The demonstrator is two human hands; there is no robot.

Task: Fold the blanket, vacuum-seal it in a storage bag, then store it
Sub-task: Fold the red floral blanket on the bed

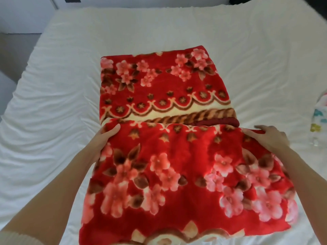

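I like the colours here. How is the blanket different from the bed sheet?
The blanket is red with pink flowers; the bed sheet is plain white. The blanket looks thick and fluffy; the bed sheet looks thin and wrinkled. The blanket is folded over itself; the bed sheet lies spread out. Both are cloth.

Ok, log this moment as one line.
phase: folding | blanket: on bed, near half raised | left hand: grips blanket edge | right hand: grips blanket edge

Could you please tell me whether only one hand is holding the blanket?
No, the left hand and the right hand each grip one side of the blanket at its fold.
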